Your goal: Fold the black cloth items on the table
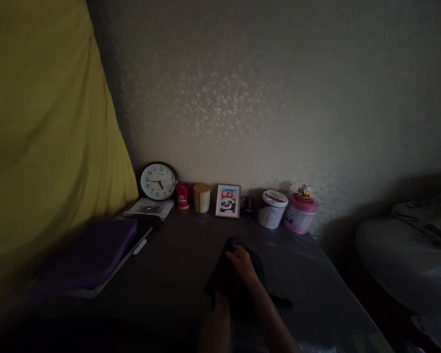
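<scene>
Roughly triangular dark cloth; right hand atop, left hand at edge.

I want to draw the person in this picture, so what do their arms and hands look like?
The left hand and right hand have no gloves. Both forearms are bare, with no sleeves in view. It's too dark to tell about rings or small marks.
</scene>
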### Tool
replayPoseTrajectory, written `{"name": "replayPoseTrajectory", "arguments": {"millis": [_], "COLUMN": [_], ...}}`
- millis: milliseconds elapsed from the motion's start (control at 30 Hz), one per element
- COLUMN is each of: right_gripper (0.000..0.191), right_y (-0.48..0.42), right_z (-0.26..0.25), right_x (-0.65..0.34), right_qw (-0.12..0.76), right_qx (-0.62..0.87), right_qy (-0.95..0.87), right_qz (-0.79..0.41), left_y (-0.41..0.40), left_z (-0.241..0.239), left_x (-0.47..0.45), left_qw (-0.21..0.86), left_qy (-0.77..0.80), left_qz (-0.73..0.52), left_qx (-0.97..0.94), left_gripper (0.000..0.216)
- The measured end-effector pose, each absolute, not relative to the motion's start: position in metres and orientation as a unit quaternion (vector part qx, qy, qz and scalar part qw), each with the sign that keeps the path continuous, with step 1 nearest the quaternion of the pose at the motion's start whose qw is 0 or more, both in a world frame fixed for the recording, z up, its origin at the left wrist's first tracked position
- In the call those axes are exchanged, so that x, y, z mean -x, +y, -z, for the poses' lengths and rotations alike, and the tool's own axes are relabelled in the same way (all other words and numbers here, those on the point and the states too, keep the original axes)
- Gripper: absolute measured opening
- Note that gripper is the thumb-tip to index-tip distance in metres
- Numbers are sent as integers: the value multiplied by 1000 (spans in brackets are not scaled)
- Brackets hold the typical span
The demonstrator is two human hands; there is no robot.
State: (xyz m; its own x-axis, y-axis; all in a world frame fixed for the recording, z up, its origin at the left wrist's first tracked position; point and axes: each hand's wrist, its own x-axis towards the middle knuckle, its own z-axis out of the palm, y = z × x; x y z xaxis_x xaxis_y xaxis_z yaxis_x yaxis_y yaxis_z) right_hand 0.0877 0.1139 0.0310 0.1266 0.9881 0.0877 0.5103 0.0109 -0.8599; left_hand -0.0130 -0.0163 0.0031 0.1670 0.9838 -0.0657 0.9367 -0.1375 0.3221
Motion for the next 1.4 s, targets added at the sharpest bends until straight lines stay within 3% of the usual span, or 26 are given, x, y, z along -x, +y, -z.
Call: {"name": "replayPoseTrajectory", "arguments": {"millis": [200, 333, 467, 633, 800, 967, 1200, 1400], "right_gripper": [40, 38, 39, 41, 32, 28, 24, 28], "right_y": [111, 108, 108, 107, 111, 110, 66, 71], "right_z": [-31, -37, -39, -39, -32, -30, -38, -21], "right_x": [-75, -73, -75, -78, -84, -89, -98, -115], "right_qw": [304, 278, 277, 283, 305, 317, 395, 364], "right_qx": [661, 660, 660, 635, 545, 484, 448, 401], "right_qy": [-638, -658, -657, -669, -693, -715, -766, -830], "right_qz": [-251, -234, -238, -263, -360, -392, -239, -134], "left_y": [-17, -18, -19, -13, -4, -4, -4, -7], "left_z": [-13, 6, 20, -7, -25, -14, 9, 17], "left_x": [14, 23, 31, 20, 11, 16, 24, 23], "left_qw": [140, 130, 66, 17, 26, 37, 34, 52], "left_qy": [641, 627, 611, 566, 526, 541, 539, 565], "left_qz": [-51, -92, -154, -202, -197, -220, -224, -214], "left_qx": [-753, -763, -774, -799, -827, -811, -811, -795], "left_gripper": [54, 54, 48, 36, 44, 51, 52, 61]}}
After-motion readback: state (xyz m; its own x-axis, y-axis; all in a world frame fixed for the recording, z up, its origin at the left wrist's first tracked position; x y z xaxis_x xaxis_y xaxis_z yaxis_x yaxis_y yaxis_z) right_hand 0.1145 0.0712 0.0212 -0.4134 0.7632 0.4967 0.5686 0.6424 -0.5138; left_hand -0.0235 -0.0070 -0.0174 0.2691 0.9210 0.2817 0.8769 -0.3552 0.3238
